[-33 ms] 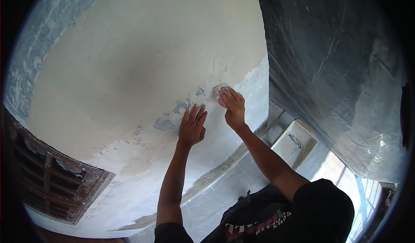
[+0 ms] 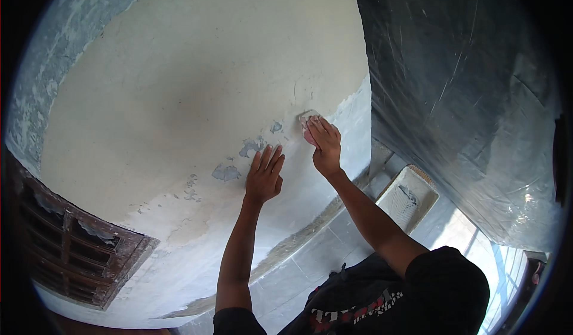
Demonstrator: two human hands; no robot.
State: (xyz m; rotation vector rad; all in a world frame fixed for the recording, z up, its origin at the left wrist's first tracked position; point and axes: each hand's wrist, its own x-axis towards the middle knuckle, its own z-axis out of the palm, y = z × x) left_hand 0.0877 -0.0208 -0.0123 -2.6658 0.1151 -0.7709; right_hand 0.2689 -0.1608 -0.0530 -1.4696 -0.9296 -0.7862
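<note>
Before me is a wall with a cream coat, worn to white lower down. My right hand presses a flat pinkish pad, smeared with white, against it; whether this is sandpaper or a sponge I cannot make out. The fingers lie over the pad and hide part of it. To its left, my left hand rests on the wall, empty, fingers stretched out and slightly apart. Beside those fingers are peeled grey patches, and a small grey spot lies between the hands.
A shallow tray holding whitish paste stands on the grey tiled floor at right. Dark plastic sheeting hangs beyond the wall's right edge. A brown wooden slatted frame is set into the wall at lower left.
My right hand and the pad have shifted slightly to the right along the wall. The left hand has hardly moved.
</note>
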